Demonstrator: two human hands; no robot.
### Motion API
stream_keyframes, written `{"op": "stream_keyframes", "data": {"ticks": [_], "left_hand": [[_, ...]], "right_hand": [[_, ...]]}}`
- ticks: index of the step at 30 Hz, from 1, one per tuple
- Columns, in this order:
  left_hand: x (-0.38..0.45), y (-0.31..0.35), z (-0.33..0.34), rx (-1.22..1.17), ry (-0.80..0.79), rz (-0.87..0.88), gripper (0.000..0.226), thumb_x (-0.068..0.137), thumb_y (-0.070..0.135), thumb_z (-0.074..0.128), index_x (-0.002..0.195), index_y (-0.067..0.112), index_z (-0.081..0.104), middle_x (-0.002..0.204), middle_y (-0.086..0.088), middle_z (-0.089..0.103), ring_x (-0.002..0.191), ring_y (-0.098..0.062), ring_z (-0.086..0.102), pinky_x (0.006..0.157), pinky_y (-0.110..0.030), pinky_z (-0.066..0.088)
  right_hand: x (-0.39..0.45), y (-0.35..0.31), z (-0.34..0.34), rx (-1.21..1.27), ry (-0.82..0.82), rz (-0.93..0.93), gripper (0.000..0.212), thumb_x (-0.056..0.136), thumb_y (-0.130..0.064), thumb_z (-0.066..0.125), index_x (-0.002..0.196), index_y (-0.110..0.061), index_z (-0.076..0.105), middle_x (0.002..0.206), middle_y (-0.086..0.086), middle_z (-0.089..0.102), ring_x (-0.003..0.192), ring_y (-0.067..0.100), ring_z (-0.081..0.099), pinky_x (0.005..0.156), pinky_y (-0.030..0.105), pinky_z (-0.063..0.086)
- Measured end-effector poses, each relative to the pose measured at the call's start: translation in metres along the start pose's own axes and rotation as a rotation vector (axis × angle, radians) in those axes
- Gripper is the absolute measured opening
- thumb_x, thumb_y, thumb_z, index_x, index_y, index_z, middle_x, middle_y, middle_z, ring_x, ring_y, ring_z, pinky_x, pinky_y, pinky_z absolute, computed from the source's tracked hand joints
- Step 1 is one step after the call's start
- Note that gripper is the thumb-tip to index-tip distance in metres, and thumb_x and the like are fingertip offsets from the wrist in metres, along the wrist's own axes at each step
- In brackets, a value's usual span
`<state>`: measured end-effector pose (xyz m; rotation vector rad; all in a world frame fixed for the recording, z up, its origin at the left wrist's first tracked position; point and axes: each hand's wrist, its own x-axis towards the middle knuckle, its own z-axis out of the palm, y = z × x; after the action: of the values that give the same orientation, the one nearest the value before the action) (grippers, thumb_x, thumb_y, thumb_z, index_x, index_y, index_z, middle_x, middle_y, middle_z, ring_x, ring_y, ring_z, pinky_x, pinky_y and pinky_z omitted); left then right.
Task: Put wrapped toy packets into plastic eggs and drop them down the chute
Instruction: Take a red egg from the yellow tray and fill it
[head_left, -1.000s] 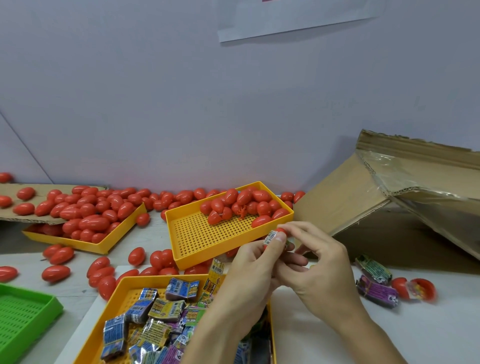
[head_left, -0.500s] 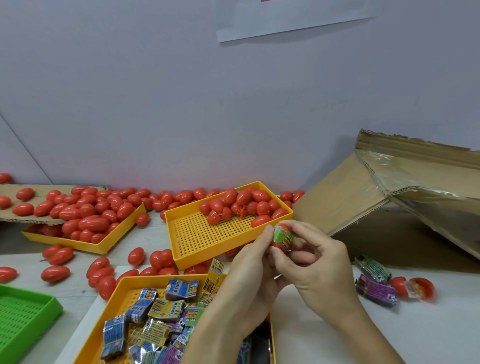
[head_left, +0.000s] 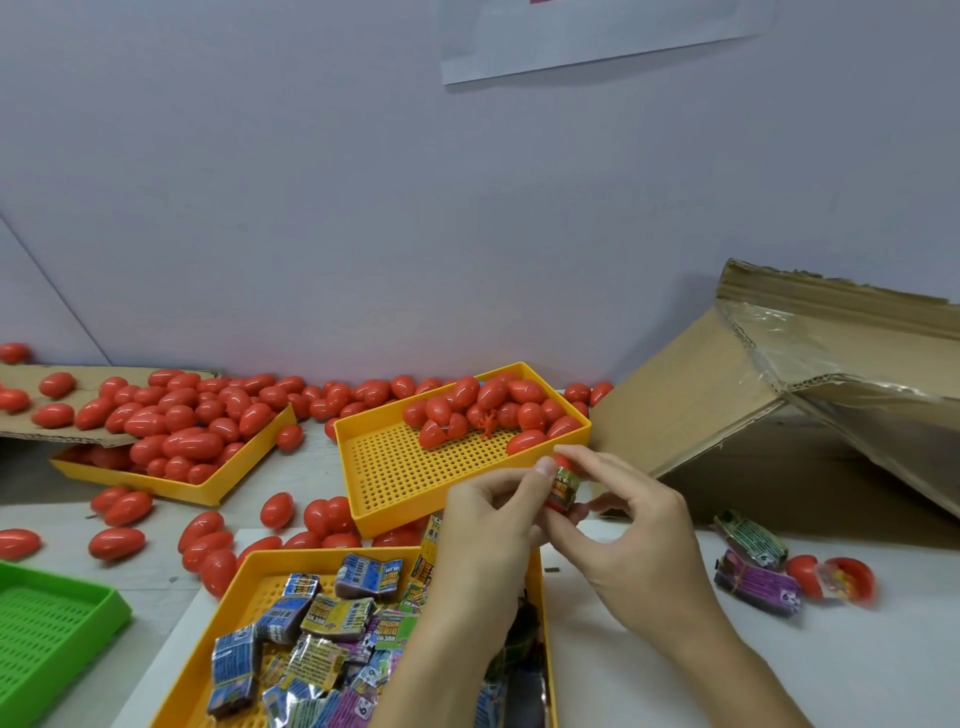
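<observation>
While the left hand (head_left: 485, 525) pinches a small red plastic egg (head_left: 562, 488) stuffed with a green-and-yellow wrapped toy packet (head_left: 565, 486), the right hand (head_left: 631, 540) curls its thumb and fingertips on the same egg above the nearest perforated yellow plastic tray (head_left: 536, 582) of packets

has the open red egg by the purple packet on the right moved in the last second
No. The open red egg lies in the same spot on the table, just right of the purple packet and below the cardboard chute, as in both earlier pictures.
</observation>
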<state>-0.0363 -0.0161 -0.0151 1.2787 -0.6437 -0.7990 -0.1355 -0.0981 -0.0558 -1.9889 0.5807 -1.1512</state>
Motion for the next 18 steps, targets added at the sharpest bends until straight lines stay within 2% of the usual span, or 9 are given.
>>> {"op": "stream_keyframes", "data": {"ticks": [3, 6, 8, 12, 14, 15, 18], "left_hand": [[-0.0023, 0.0015, 0.0022, -0.092, 0.005, -0.059, 0.029, 0.094, 0.028, 0.063, 0.083, 0.005, 0.079, 0.092, -0.020, 0.076, 0.086, -0.030, 0.076, 0.057, -0.019, 0.056], [-0.0018, -0.0010, 0.0036, -0.070, 0.020, -0.048, 0.033, 0.091, 0.033, 0.065, 0.083, 0.005, 0.078, 0.092, -0.020, 0.076, 0.088, -0.030, 0.076, 0.068, -0.025, 0.060], [-0.0017, -0.0018, 0.0039, -0.046, 0.032, -0.053, 0.034, 0.090, 0.036, 0.066, 0.084, 0.005, 0.078, 0.091, -0.019, 0.076, 0.088, -0.029, 0.076, 0.068, -0.026, 0.060], [-0.0023, -0.0010, 0.0036, -0.045, 0.058, -0.078, 0.035, 0.086, 0.041, 0.069, 0.084, 0.007, 0.077, 0.086, -0.018, 0.076, 0.082, -0.028, 0.076, 0.056, -0.019, 0.056], [-0.0026, 0.0001, 0.0041, -0.079, 0.075, -0.106, 0.040, 0.087, 0.043, 0.068, 0.081, 0.004, 0.076, 0.081, -0.019, 0.076, 0.077, -0.028, 0.076, 0.045, -0.015, 0.050], [-0.0026, 0.0007, 0.0041, -0.099, 0.076, -0.124, 0.043, 0.088, 0.044, 0.066, 0.080, 0.003, 0.075, 0.079, -0.020, 0.075, 0.075, -0.027, 0.076, 0.043, -0.015, 0.048], [-0.0011, 0.0002, 0.0027, -0.153, 0.017, -0.161, 0.046, 0.089, 0.043, 0.065, 0.079, -0.001, 0.076, 0.084, -0.023, 0.075, 0.079, -0.030, 0.076, 0.053, -0.021, 0.056]], "right_hand": [[0.0008, -0.0016, -0.0001, 0.110, -0.019, 0.051, 0.045, 0.078, -0.026, 0.081, 0.117, -0.039, 0.064, 0.106, -0.027, 0.067, 0.106, 0.002, 0.064, 0.077, 0.021, 0.055], [0.0025, -0.0012, 0.0000, 0.215, -0.047, 0.112, 0.039, 0.075, -0.037, 0.076, 0.113, -0.034, 0.068, 0.102, -0.018, 0.071, 0.102, 0.008, 0.067, 0.077, 0.030, 0.057], [0.0025, -0.0004, 0.0003, 0.239, -0.061, 0.133, 0.041, 0.075, -0.038, 0.072, 0.115, -0.029, 0.069, 0.102, -0.015, 0.072, 0.102, 0.010, 0.067, 0.080, 0.036, 0.057], [0.0021, -0.0003, 0.0025, 0.270, -0.074, 0.152, 0.032, 0.084, -0.027, 0.071, 0.115, -0.034, 0.067, 0.104, -0.016, 0.073, 0.103, 0.010, 0.068, 0.085, 0.043, 0.058], [0.0028, -0.0005, 0.0030, 0.320, -0.087, 0.151, 0.030, 0.085, -0.022, 0.070, 0.112, -0.035, 0.068, 0.103, -0.013, 0.074, 0.102, 0.012, 0.069, 0.085, 0.040, 0.059], [0.0030, -0.0013, 0.0028, 0.362, -0.093, 0.150, 0.029, 0.084, -0.023, 0.069, 0.110, -0.035, 0.069, 0.103, -0.011, 0.075, 0.102, 0.012, 0.070, 0.084, 0.034, 0.059], [0.0028, -0.0047, 0.0021, 0.478, -0.112, 0.159, 0.031, 0.082, -0.022, 0.067, 0.112, -0.027, 0.069, 0.105, -0.008, 0.076, 0.102, 0.010, 0.070, 0.081, 0.018, 0.055]]}}
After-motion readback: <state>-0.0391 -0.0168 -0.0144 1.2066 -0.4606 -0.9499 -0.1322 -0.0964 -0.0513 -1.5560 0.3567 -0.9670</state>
